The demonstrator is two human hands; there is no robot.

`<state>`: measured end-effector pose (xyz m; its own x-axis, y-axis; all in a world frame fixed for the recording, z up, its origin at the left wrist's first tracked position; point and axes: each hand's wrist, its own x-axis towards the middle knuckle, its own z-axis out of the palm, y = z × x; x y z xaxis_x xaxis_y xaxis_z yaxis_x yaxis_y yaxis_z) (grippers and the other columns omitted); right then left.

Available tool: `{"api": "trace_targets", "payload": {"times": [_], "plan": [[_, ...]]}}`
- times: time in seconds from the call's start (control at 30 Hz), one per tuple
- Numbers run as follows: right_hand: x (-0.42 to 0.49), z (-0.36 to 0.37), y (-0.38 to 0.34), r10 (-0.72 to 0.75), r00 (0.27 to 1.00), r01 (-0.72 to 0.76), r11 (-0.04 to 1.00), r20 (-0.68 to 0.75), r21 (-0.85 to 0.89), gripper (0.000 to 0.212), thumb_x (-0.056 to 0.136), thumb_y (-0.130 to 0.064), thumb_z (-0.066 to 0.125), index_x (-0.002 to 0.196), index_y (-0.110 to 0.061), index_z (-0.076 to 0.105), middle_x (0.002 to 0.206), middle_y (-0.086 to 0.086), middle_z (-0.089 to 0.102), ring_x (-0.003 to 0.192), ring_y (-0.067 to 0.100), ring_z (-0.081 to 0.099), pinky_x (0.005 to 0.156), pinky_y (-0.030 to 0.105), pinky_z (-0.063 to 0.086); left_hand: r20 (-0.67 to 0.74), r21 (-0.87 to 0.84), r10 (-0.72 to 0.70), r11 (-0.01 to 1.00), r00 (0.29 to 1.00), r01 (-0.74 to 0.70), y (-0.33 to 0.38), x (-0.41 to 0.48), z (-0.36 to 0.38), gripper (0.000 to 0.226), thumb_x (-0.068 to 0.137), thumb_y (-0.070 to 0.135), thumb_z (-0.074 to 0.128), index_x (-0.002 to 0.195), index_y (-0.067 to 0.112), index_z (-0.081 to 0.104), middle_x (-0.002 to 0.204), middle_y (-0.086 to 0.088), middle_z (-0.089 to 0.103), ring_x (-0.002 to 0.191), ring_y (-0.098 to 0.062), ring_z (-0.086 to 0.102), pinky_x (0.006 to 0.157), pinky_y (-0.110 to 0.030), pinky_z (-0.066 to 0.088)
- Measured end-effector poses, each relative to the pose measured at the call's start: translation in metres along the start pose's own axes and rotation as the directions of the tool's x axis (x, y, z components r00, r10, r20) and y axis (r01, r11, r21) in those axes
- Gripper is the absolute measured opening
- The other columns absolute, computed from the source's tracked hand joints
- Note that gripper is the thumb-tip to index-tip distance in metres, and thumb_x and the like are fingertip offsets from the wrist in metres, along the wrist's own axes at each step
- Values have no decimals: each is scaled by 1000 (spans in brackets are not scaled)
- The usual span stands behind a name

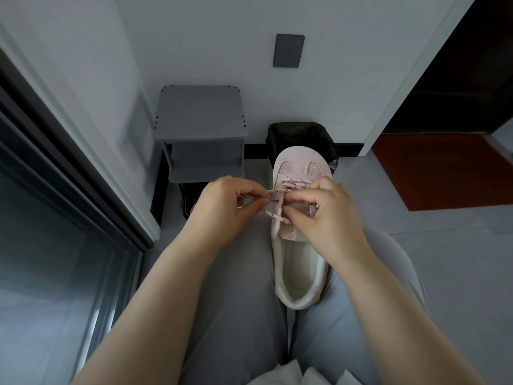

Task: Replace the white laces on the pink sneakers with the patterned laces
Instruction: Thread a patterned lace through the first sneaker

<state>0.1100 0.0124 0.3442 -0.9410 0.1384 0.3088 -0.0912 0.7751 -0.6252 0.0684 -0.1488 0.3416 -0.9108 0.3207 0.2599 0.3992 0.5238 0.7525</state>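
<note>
- Threading now: the left hand (222, 207) pinches the patterned lace (280, 218) tip, while the right hand (322, 215) is closed on the eyelet edge.
- Risk, as I judge it: a loose pinch lets the tip slip back out.
- Pink sneaker (301, 240) lies on the lap, long axis near-to-far, toe pointing far.

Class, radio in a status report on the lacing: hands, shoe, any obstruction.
Left hand pinching patterned lace end. Right hand holding lace at pink sneaker eyelets. Sneaker rests between thighs, toe pointing away, lower rows laced. Nothing in the way.
</note>
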Motion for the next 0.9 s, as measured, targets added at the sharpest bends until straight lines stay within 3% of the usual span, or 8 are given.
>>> {"api": "trace_targets", "payload": {"times": [0.13,0.33,0.43,0.57,0.67,0.8,0.83,0.9], "plan": [[0,2,1,25,1000,-25,1000,6,16,16,72,-20,75,87,-26,75,72,-15,41,88,25,50,81,47,44,3,-24,-7,1000,1000,7,-1,0,1,7,79,16,70,79,23,72,75,10,66,76,-13,60,73,-37,51],[-1,4,2,20,1000,-21,999,7,47,17,73,-22,75,89,-27,75,73,-16,41,89,25,50,81,47,44,20,9,25,1000,999,-25,2,1,5,10,78,13,70,82,21,73,71,26,54,77,-13,59,72,-20,45],[-1,5,3,14,1000,-15,1000,21,25,16,74,-27,73,90,-28,75,77,-10,45,90,26,49,82,47,44,52,2,68,998,996,-68,0,3,11,13,79,14,69,87,23,74,75,25,56,81,-18,60,77,-32,49],[1,5,5,16,1000,-16,1000,25,-18,7,74,-21,74,82,-22,75,81,-5,50,87,27,52,78,46,46,38,11,110,994,993,-111,-9,4,17,25,79,42,55,88,25,71,89,14,64,89,-15,57,84,-36,45],[0,1,9,10,998,-11,1000,68,18,3,77,-15,71,77,-18,69,83,-5,54,81,17,55,73,31,46,-39,37,68,997,997,-66,-5,-2,19,46,69,61,54,98,26,62,100,14,53,97,-11,46,89,-27,37],[-3,-20,14,169,985,-173,946,36,273,13,87,-15,61,75,-19,57,75,-9,63,66,-2,57,64,10,40,-41,11,-28,1000,999,29,0,-3,18,78,52,69,59,114,24,47,112,15,39,106,-5,33,96,-32,35],[-2,-26,16,213,977,-195,884,5,424,15,90,-14,57,76,-20,54,81,-7,67,72,-2,61,71,13,44,-32,5,-47,999,998,47,1,-2,17,82,51,68,60,119,25,45,115,16,37,108,-4,30,99,-33,33],[0,-39,16,291,956,-175,620,-17,765,19,96,-10,44,78,-17,47,89,0,72,87,12,67,80,24,52,-1,-8,-65,998,998,65,3,-1,16,86,53,62,66,128,27,40,120,19,33,112,-1,26,105,-36,30]]}}
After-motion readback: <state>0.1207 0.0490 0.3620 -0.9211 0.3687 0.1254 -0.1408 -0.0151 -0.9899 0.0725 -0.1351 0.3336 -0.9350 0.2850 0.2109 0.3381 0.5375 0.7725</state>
